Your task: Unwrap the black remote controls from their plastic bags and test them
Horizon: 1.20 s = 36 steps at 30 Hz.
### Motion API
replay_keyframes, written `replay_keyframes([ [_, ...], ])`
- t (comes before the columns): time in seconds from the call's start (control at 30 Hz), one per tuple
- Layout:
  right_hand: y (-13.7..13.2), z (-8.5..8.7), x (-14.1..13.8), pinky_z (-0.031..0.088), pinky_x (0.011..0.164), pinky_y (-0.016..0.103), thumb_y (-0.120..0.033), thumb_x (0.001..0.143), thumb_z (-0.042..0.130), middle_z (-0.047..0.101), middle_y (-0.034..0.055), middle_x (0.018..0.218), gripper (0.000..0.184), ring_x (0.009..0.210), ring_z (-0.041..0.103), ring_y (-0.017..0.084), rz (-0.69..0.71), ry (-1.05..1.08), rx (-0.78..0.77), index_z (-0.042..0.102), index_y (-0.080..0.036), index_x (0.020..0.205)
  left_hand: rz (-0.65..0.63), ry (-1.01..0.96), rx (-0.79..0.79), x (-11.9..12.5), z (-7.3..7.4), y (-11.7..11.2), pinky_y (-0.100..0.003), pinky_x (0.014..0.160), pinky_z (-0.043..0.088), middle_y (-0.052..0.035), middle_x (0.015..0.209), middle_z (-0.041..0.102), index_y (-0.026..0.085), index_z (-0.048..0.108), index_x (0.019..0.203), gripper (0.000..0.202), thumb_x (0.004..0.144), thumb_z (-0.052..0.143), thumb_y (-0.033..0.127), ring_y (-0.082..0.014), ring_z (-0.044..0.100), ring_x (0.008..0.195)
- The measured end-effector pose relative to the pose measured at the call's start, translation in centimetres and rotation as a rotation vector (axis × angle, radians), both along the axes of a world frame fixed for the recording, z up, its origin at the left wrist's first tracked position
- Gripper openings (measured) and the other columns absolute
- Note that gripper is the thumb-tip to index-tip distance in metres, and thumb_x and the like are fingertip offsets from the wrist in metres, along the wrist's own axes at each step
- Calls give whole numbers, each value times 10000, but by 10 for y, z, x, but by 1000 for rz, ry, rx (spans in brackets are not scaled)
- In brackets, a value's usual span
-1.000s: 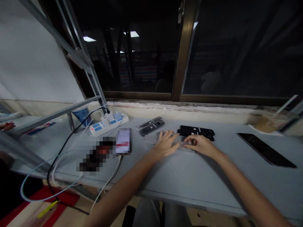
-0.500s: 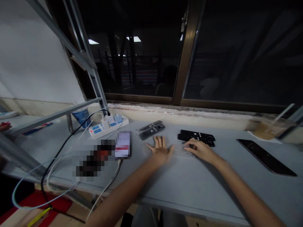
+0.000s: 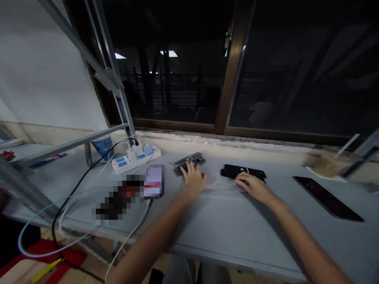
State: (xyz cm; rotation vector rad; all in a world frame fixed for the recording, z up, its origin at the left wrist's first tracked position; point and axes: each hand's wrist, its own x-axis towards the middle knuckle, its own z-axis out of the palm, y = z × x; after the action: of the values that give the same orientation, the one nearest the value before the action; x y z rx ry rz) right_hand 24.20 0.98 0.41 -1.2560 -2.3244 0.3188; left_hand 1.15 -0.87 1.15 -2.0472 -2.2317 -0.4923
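Note:
My left hand (image 3: 194,178) reaches forward and lies with its fingers spread over a black remote in a clear wrapper (image 3: 189,161) on the grey table (image 3: 225,221). My right hand (image 3: 251,186) rests on a clear plastic bag (image 3: 220,186), fingers bent down on it, just in front of a second black remote (image 3: 242,172). The left hand's fingertips touch the wrapped remote; I cannot see them closed round it.
A phone with a lit screen (image 3: 154,180) and a cable lies to the left. A white power strip (image 3: 134,157) with plugs and a blue cup (image 3: 102,145) stand further left. A dark phone (image 3: 325,192) and an iced drink (image 3: 330,162) are on the right. A window sill runs behind.
My left hand has left the plastic bag and moved forward and to the left onto the wrapped remote. My right hand has stayed on the bag.

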Motion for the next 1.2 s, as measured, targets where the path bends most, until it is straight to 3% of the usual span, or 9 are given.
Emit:
replay_keyframes([
  [0.13,-4,3,-2,439,662,282,-429,840,467,628,30,964,248,777,597,173,-15,-33,9,638,-253,878,-134,-25,85,-3,4,5,-457,1068,235,-124,1340,447,177,528,1211,423,862,423,392,-274,318,1294],
  [0.27,-8,9,-3,414,566,262,-465,804,513,635,19,963,277,590,562,126,-128,-10,72,629,-274,967,-4,-30,202,-19,7,16,-415,1010,313,-102,1212,542,179,544,1165,361,864,425,337,-246,444,1165],
  [0.4,-9,12,-5,401,557,254,-464,819,492,651,14,947,267,564,552,116,-182,27,132,639,-277,940,86,27,135,-32,-3,26,-407,1007,306,-134,1282,486,129,449,1262,442,868,413,325,-257,395,1209],
  [0.53,-8,12,-6,407,569,257,-431,831,478,654,20,969,252,567,550,113,-160,58,125,648,-267,922,71,73,19,-34,-10,26,-393,998,308,-143,1308,463,119,452,1252,430,856,434,284,-256,387,1214],
  [0.67,-8,11,-5,424,599,267,-395,835,469,657,34,949,242,618,573,134,-126,62,104,654,-249,889,7,92,37,-37,-5,23,-375,976,324,-131,1192,539,143,521,1173,345,848,422,204,-248,452,1140],
  [0.9,-13,14,-6,439,635,281,-371,833,456,654,44,966,246,747,607,173,-84,85,89,659,-249,898,-37,44,66,-41,0,16,-372,923,368,-130,1176,534,176,610,1070,332,801,430,101,-251,480,1106],
  [1.07,-9,11,-4,434,623,275,-365,829,457,647,46,966,249,707,592,156,-79,105,90,661,-239,893,-82,13,73,-37,3,13,-372,924,360,-102,1096,581,180,647,947,231,751,528,152,-240,505,1068],
  [1.2,-10,12,-5,423,600,262,-353,832,458,641,43,971,243,669,579,137,-92,107,107,660,-232,893,-76,15,80,-33,4,13,-372,901,369,-96,1062,606,184,623,967,222,758,558,218,-252,509,1053],
])
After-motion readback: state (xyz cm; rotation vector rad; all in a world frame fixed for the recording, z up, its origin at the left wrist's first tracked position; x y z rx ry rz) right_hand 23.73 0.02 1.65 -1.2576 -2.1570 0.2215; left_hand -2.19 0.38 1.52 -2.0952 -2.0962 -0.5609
